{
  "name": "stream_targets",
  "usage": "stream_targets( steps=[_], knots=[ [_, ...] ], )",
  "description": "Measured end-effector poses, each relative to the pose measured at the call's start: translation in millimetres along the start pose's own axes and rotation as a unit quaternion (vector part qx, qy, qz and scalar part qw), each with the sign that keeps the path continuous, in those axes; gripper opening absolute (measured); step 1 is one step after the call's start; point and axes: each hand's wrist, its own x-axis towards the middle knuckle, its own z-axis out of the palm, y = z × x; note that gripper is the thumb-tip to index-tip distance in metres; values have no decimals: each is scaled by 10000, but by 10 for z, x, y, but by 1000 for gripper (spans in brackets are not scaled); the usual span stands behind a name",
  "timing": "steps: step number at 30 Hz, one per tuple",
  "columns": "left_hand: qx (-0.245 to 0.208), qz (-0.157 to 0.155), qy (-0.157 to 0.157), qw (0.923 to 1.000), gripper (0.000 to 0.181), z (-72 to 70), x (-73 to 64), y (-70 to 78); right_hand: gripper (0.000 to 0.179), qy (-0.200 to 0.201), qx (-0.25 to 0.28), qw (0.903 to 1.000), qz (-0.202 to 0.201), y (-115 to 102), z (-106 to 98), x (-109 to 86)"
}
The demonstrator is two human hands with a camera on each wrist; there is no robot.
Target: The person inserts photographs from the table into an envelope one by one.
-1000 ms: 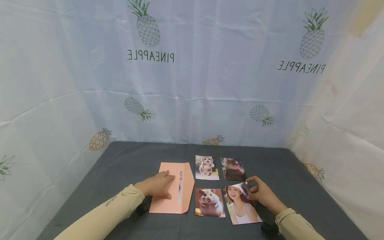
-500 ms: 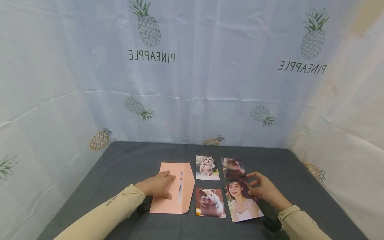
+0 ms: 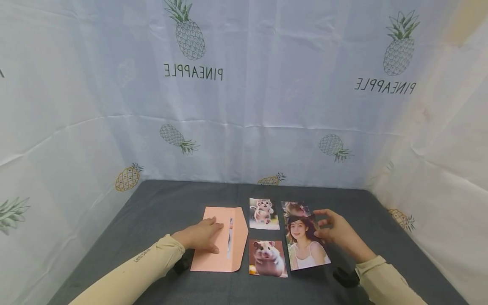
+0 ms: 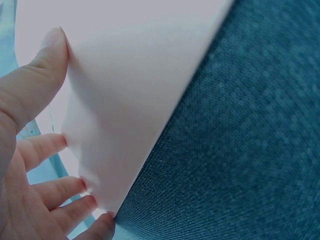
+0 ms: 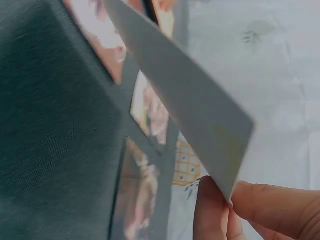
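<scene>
My left hand (image 3: 200, 237) rests on a peach envelope (image 3: 213, 264) whose pointed flap faces right. Through a slot in the envelope a bit of a picture shows. In the left wrist view, the thumb and fingertips touch the pale paper (image 4: 125, 100), fingers spread. My right hand (image 3: 338, 234) pinches a photo (image 3: 305, 252) of a person in a white top by its right edge. Seen from the right wrist, that photo's white back (image 5: 190, 90) stands tilted above the table. It covers the lower part of a darker photo (image 3: 299, 208) behind it.
A kitten photo (image 3: 264, 214) and a hamster photo (image 3: 267, 259) lie between the envelope and the held photo. Dark grey cloth (image 3: 171, 195) covers the table. White pineapple-print curtains (image 3: 244, 101) stand behind and at both sides.
My right hand has lifted the photo of the person and moved it away from me, so it now overlaps the darker photo. The left hand stays on the envelope.
</scene>
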Motion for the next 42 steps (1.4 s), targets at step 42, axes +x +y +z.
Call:
stream_targets(
  steps=[42],
  knots=[
    [67, -7, 69, 10000, 80, 39, 27, -19, 64, -193, 1475, 9888, -137, -355, 906, 402]
  ],
)
